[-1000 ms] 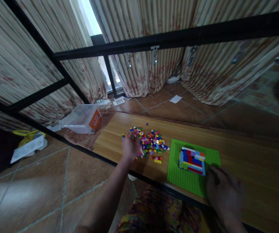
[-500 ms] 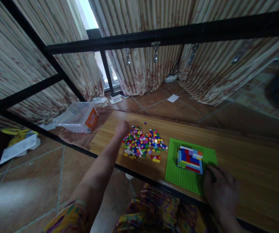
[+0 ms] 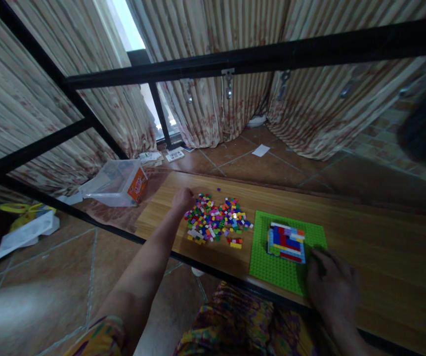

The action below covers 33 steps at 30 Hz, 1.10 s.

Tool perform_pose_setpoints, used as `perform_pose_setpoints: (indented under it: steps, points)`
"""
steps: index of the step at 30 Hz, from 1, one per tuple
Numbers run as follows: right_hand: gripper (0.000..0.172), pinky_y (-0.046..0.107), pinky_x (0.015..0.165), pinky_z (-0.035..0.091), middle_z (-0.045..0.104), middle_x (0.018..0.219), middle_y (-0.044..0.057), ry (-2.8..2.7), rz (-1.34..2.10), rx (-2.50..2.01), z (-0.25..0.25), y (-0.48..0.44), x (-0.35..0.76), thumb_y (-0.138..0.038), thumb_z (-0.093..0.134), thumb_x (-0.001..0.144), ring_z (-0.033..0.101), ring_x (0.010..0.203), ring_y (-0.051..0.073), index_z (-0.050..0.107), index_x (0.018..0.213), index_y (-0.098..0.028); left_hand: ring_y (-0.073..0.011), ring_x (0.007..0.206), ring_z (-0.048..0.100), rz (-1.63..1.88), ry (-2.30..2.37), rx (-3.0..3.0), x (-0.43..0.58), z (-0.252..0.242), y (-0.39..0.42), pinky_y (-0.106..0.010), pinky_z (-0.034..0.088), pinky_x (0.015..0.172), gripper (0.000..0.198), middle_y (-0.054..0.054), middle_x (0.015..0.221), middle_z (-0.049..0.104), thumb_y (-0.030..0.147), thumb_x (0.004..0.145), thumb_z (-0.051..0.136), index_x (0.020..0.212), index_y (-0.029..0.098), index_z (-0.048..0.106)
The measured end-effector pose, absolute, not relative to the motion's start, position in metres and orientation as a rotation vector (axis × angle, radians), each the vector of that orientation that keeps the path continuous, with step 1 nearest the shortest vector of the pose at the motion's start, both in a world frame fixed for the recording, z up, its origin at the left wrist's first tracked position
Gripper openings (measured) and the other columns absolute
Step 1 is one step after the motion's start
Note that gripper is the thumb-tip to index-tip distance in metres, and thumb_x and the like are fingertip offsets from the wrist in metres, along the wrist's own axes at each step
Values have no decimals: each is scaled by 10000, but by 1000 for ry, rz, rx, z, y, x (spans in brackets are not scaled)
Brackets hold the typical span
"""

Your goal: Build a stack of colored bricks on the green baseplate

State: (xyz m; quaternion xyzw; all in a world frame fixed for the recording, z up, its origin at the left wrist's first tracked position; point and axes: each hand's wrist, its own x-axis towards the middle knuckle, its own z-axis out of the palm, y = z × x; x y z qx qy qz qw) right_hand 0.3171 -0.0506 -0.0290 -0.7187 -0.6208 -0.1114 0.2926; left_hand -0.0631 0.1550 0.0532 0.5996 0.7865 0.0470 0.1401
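A pile of small coloured bricks (image 3: 216, 220) lies on the wooden table (image 3: 364, 232). My left hand (image 3: 182, 199) reaches to the far left edge of the pile, fingers curled down onto the bricks; what they hold is hidden. To the right sits a green baseplate (image 3: 272, 269) with a block of red, blue and white bricks (image 3: 286, 243) built on it. Resting on the near right corner of the baseplate is my right hand (image 3: 329, 287), fingers bent against the plate and touching its edge.
A clear plastic box with an orange label (image 3: 118, 182) stands on the floor left of the table. Black metal bars (image 3: 257, 54) cross the view above. Curtains hang behind. Papers lie on the tiled floor. White and yellow items (image 3: 23, 225) lie at far left.
My left hand moved from the middle-left of the brick pile up to its far left corner, arm stretched further out. The right hand stayed on the baseplate.
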Motion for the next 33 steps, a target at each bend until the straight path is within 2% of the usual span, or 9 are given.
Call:
perform_pose_setpoints:
  steps: [6,15,19,25,29,33]
  points:
    - [382,439,904,405,658,1077,166,-1661,-335,-1923,-28,-50,316,-373,406,907,579,1017,287,690,995,-133,-199,947,642,57,2177,1767,-67,54,160,-252,460,778,291,-92,1009,722,238,732,642,1012,188,705]
    - [375,455,900,432,666,1070,170,-1660,-351,-1909,-29,-50,317,-363,411,906,596,1016,294,690,1002,-131,-199,916,641,63,2190,1775,-65,55,157,-258,454,747,321,-106,995,720,204,729,623,1041,172,691]
    - [378,466,905,436,662,1078,174,-1654,-349,-1914,-28,-49,315,-366,412,910,600,1017,296,692,993,-127,-205,931,635,95,2204,1799,-67,56,156,-260,441,744,295,-112,1006,717,225,734,630,1016,166,690]
    - [335,445,892,455,662,1066,151,-1615,-358,-1903,-25,-49,311,-347,439,907,598,1010,276,692,991,-144,-180,845,638,178,2180,1833,-67,57,153,-239,419,672,250,-94,951,728,276,771,601,972,163,699]
    - [317,447,892,456,661,1073,145,-1610,-348,-1923,-24,-49,309,-329,444,905,590,1006,272,691,992,-151,-170,782,633,352,2116,1823,-70,58,150,-240,408,646,245,-80,898,729,266,749,614,947,158,709]
    - [295,439,893,458,657,1078,138,-1596,-324,-1927,-24,-49,307,-307,456,896,577,1018,267,686,1002,-157,-155,659,599,716,1955,1679,-74,60,140,-246,410,609,196,-36,715,689,284,707,629,837,154,700]
